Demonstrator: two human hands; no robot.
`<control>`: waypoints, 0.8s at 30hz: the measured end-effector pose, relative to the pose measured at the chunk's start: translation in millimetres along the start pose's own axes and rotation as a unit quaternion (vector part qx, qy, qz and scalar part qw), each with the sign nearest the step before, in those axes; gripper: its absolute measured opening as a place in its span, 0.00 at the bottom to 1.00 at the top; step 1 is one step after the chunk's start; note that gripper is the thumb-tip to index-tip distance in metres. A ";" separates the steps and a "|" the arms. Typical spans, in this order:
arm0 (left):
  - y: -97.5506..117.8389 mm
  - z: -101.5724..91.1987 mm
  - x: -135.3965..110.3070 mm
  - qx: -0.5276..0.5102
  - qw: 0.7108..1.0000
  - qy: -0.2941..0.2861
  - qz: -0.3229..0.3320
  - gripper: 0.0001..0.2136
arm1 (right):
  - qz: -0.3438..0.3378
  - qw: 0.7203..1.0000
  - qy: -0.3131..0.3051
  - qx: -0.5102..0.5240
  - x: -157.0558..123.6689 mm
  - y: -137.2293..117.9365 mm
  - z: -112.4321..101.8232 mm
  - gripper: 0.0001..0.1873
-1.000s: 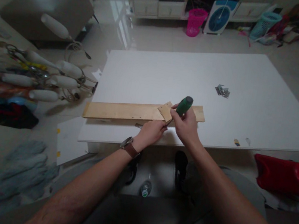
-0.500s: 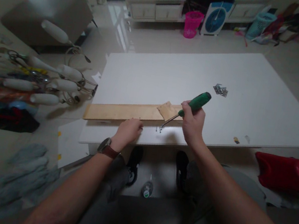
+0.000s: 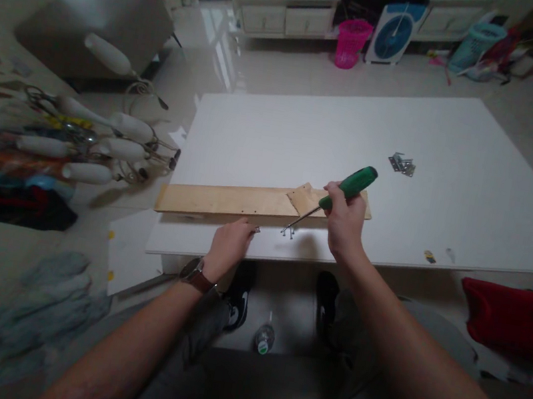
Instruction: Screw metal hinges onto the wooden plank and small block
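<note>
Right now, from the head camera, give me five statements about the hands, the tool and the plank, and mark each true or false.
1. The right hand holds a green-handled screwdriver. True.
2. The left hand grips the screwdriver's shaft. False: it is on the table at the near edge of the plank, apart from the tool.
3. The screwdriver's tip points down at loose screws on the table, just in front of the plank. True.
4. The small pile of metal fittings lies on the plank. False: it lies on bare table, beyond the plank's right end.
5. The watch sits on the right wrist. False: it is on the left one.
</note>
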State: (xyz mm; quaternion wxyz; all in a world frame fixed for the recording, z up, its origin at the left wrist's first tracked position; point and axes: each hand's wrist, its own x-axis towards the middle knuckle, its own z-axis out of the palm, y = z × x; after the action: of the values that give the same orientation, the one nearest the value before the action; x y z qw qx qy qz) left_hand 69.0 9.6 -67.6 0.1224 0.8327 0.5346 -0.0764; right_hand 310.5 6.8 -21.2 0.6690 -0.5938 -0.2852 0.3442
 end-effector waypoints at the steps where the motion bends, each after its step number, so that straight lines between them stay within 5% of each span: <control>1: -0.1 0.1 0.8 -0.010 1.000 0.000 -0.004 0.13 | 0.000 1.000 0.000 -0.001 -0.2 0.3 0.3 0.16; 11: -10.6 10.0 10.9 -0.103 0.994 -0.011 -0.028 0.07 | 0.007 1.000 -0.004 0.001 -1.9 3.9 1.3 0.17; 24: 6.0 -8.8 20.4 -0.036 0.996 -0.058 -0.063 0.07 | 0.032 0.999 -0.012 -0.011 -0.6 3.0 1.4 0.18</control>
State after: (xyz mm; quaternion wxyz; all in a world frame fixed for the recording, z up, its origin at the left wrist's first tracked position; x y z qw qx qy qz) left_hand 82.9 27.4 -63.8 0.1777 0.7866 0.5805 -0.1129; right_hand 308.6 7.3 -24.0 0.6476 -0.6059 -0.2776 0.3693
